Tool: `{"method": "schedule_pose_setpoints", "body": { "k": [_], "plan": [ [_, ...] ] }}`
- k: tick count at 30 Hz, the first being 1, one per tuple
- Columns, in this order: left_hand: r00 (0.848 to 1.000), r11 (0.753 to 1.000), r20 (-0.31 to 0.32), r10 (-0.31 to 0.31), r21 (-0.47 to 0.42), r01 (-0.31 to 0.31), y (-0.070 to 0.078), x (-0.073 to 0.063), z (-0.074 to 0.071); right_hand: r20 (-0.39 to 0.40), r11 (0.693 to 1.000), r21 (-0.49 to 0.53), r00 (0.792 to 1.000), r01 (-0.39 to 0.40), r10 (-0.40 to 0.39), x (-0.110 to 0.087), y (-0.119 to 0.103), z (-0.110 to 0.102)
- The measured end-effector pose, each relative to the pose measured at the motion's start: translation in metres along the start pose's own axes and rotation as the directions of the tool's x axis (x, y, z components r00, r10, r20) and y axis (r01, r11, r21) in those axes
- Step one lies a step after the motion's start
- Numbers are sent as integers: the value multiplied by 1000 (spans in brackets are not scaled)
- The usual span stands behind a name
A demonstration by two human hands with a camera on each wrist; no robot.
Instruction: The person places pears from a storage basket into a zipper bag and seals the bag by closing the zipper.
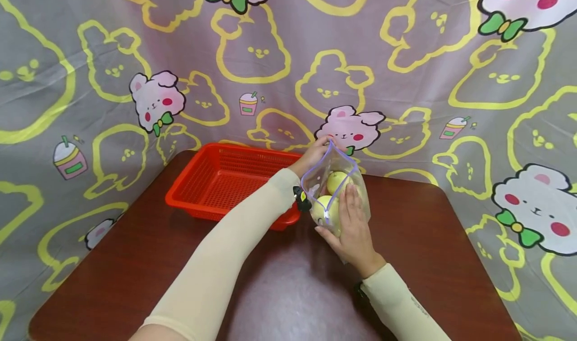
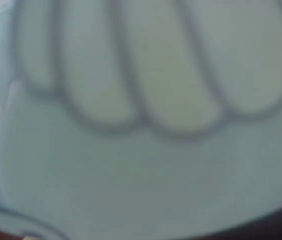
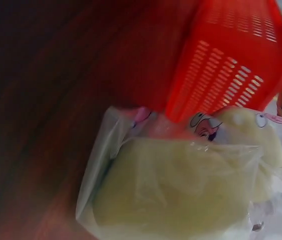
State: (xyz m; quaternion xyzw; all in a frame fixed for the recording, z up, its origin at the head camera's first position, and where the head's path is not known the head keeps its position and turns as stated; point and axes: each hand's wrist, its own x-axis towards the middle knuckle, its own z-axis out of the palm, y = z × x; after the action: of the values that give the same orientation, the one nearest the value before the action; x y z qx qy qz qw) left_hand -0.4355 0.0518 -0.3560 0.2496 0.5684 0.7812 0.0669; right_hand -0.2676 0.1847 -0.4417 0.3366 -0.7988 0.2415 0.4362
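Zip bag (image 1: 364, 197) is gaping open over the bench (image 1: 428, 261), toward 1 o'clock, holding two yellow fruits (image 1: 323, 209); base contact, cannot tell. Left hand (image 1: 314, 154) is pinching the purple rim at 12 o'clock, fingers partly hidden. Right hand (image 1: 355, 233) is pressing straight fingers, close together, thumb apart, against the bag's 5 o'clock side. Red basket (image 1: 221, 183) is sitting at the bag's 9 o'clock; left sleeve (image 1: 225, 256) is crossing before it, blocking part. Printed curtain (image 1: 279, 35) is hanging behind, 12 o'clock.
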Motion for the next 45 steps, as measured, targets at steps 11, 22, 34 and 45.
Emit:
{"method": "schedule_pose_setpoints", "body": {
  "k": [11,22,34,45],
  "plan": [
    [992,989,-111,-62,-137,46,-4,6,4,-54,976,-145,984,161,-170,13,-4,10],
    [983,987,-157,-93,-146,70,-4,4,3,-48,977,-43,976,210,-212,16,-8,3],
    [991,986,-93,-96,-146,82,4,9,-9,-228,960,117,947,256,-225,32,-8,-24],
    [990,994,-143,-8,-112,-8,12,8,-12,-372,943,277,926,183,-70,62,-14,-64]
  ]
}}
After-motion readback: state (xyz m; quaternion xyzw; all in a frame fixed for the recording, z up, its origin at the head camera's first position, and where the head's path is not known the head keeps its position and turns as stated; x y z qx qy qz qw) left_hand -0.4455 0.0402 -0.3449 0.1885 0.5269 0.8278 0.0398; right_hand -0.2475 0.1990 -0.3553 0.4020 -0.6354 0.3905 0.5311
